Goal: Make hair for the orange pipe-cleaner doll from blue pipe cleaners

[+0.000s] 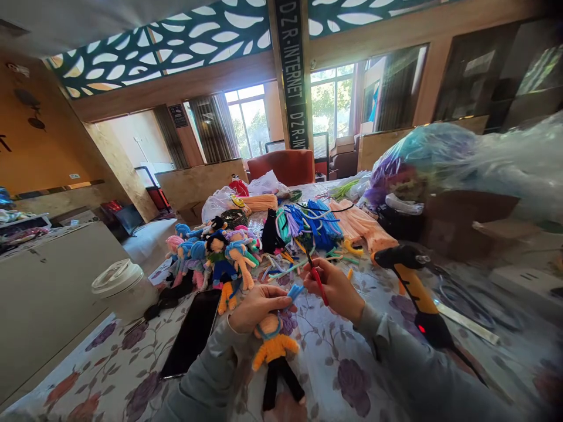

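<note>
Between the thumb and fingers of my left hand point(264, 305) is a small bunch of light blue pipe cleaner pieces point(295, 291). My right hand point(338, 290) is closed on red-handled scissors point(317, 280), whose blades point up and away from me, close to the blue pieces but apart from them. Just below my left hand, a doll made of fuzzy pipe cleaners point(276, 350) lies on its back on the flowered tablecloth point(352, 381). It has an orange top, black trousers and a blue band around its head.
Finished-looking dolls point(215, 252) are heaped at the left, near a black phone point(192, 334) and a white tub point(121, 287). Bundles of pipe cleaners point(323, 225) and cut scraps lie ahead. At right rest a yellow-black glue gun point(417, 293) with a red light and plastic bags point(431, 152).
</note>
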### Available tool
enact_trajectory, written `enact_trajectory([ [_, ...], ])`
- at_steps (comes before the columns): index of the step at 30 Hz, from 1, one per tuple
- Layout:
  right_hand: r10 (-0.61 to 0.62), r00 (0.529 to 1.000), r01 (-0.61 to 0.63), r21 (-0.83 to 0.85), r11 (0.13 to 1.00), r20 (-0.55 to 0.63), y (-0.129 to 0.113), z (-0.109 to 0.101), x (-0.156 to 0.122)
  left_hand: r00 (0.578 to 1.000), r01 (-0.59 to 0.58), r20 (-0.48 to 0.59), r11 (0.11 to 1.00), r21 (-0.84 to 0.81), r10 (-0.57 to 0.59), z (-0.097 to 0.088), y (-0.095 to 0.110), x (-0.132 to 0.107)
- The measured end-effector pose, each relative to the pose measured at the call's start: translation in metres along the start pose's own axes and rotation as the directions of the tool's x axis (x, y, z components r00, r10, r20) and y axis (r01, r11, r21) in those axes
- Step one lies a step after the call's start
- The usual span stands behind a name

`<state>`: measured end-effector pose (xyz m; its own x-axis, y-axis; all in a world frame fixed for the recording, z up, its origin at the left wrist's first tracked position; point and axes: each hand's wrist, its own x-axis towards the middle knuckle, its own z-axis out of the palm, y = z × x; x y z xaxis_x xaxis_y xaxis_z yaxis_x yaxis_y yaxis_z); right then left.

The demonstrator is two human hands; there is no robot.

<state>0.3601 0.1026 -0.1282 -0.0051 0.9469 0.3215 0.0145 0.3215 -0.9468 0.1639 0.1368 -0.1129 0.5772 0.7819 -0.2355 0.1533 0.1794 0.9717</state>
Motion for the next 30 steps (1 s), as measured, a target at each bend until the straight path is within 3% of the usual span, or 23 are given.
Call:
enact_trajectory([
  [16,0.034,0.999,-0.034,0.009,0.999,-0.013,0.006,-0.002,0.000,0.999,0.006,-0.048,1.000,-0.006,-0.006,0.004,0.001,-0.004],
  [20,0.107,0.994,-0.107,0.029,0.994,-0.016,0.001,-0.006,-0.001,0.991,-0.047,-0.125,0.998,-0.036,0.042,-0.002,0.000,0.001],
  [24,0.214,0.974,-0.215,0.018,0.976,0.072,-0.006,-0.009,-0.003,0.977,-0.116,-0.190,0.989,-0.088,0.098,-0.010,-0.004,0.007],
  [30,0.307,0.939,-0.312,0.007,0.950,0.154,-0.016,-0.007,-0.008,0.970,-0.144,-0.213,0.981,-0.126,0.115,-0.014,-0.007,0.008],
])
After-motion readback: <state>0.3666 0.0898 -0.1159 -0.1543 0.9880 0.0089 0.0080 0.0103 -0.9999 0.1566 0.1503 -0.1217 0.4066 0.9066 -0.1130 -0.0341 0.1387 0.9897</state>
